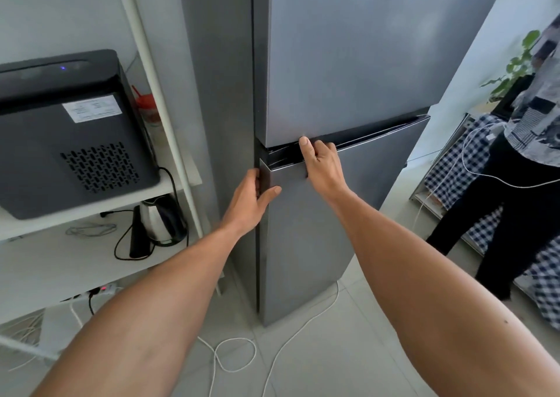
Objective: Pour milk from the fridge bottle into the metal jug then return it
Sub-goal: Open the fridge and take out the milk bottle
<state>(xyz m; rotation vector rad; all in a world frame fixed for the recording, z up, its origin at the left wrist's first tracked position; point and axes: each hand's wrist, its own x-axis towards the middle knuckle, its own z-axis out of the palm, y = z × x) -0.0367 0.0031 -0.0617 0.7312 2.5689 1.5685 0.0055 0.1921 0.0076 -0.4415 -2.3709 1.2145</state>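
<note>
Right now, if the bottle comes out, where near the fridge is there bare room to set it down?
The lower white shelf has a bare stretch in front of the kettle and its cords. The upper shelf is filled by the black machine. The floor by the fridge is crossed by a white cable. Both the left hand and the right hand are on the lower door.

Grey fridge (348, 63); blue-and-white checked cloth (481, 142)

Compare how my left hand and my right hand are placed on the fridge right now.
The left hand wraps the lower door at its left corner, thumb across the front; the right hand hooks over that door's top edge, fingers curled into the dark gap under the upper door. The left sits lower, the right higher. Both grip the same door, which is barely ajar.
</note>
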